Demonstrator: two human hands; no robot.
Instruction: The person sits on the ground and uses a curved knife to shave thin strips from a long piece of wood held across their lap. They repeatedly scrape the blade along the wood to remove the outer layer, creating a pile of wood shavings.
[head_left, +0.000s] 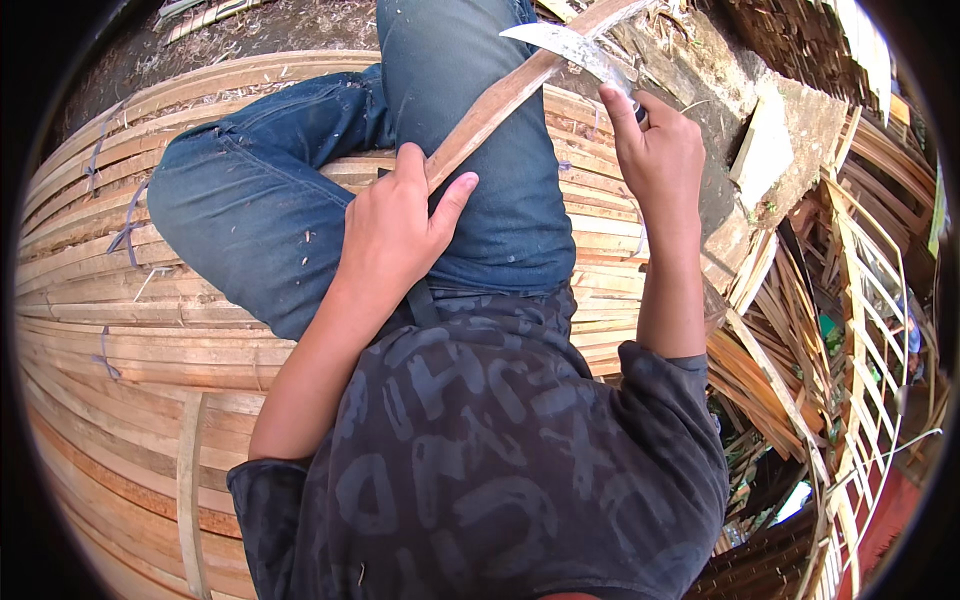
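Observation:
A light brown wooden stick [490,108] runs slantwise across my thigh, its far end up at the top edge. My left hand [398,208] is closed round its near end, the thumb lying apart along the side. In my right hand [660,150] is a knife with a curved, pale blade [572,48]; my thumb presses along the back near the handle. The blade lies across the stick, its tip pointing left. Most of the knife's handle is hidden in my fist. Small shavings dot my blue jeans [250,210].
I sit on stacked bundles of wooden slats [150,350], tied with purple cord [128,232]. A stone slab [790,150] with a pale wood piece [765,145] on it lies at right. Beyond are loose strips [770,370] and a woven lattice [868,340].

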